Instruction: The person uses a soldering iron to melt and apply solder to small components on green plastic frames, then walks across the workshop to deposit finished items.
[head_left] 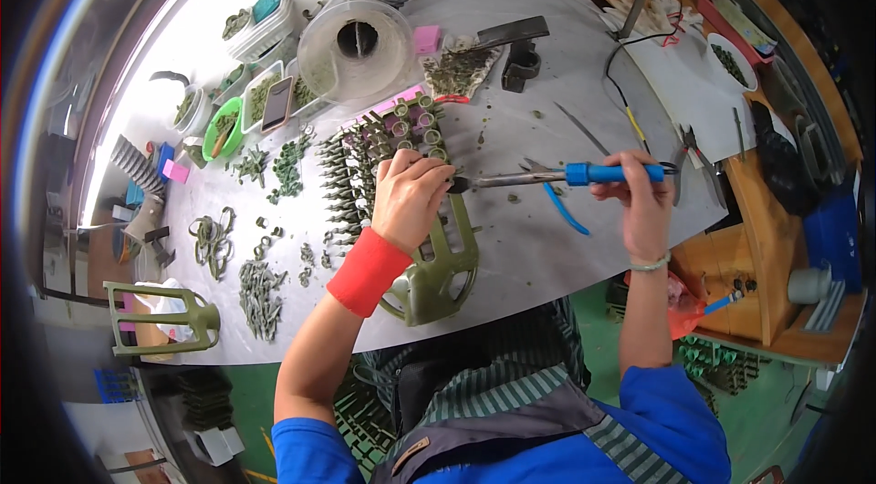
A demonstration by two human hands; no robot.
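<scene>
My right hand (641, 203) grips what looks like a soldering iron (584, 175) by its blue handle, and its metal shaft points left. The dark tip of the iron reaches my left hand (409, 197), whose fingers are closed; whatever they pinch is hidden. A red band is around my left wrist. Below that hand lies an olive-green open frame (440, 288) near the table's front edge. Rows of small green pointed pieces (339, 183) stand just left of my left hand, and green ring-ended pieces (427, 119) stand beyond it.
Loose green parts (263, 297) lie in heaps at left, near another green frame (164, 318). A clear round hood (319, 55) with a grey hose, a phone (277, 104) and a green bowl (222, 128) are at the back. Pliers (698, 160) lie at right.
</scene>
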